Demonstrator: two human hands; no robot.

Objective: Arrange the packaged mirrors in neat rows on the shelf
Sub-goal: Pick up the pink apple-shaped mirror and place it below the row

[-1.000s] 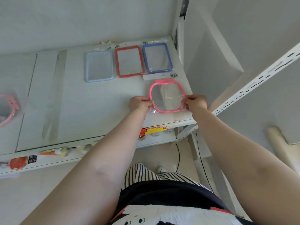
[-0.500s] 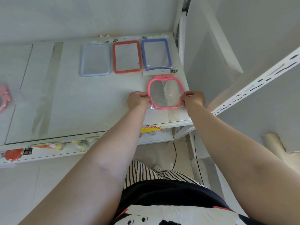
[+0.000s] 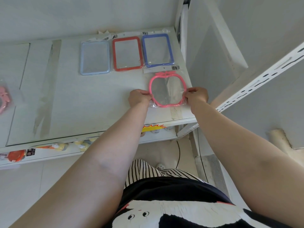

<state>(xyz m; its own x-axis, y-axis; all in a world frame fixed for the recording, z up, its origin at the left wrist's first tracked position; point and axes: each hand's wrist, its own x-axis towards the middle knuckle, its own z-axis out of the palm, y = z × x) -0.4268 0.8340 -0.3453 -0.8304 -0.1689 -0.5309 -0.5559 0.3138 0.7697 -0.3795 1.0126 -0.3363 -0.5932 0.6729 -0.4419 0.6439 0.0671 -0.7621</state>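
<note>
A pink apple-shaped packaged mirror lies flat on the white shelf near its right front corner. My left hand grips its left edge and my right hand grips its right edge. Behind it, along the back wall, three rectangular packaged mirrors lie side by side: light blue, red and dark blue. The pink mirror sits just in front of the dark blue one, its header card touching that pack's lower edge. Another pink mirror is partly cut off at the far left.
Strips of clear tape run across the shelf top. A white slotted upright slants past the shelf's right end. A lower shelf holds small yellow and orange goods. A cable hangs beside the floor below.
Both hands have slid the pink mirror slightly back toward the dark blue one and kept hold of it. The view has shifted, so the far-left pink mirror shows less.
</note>
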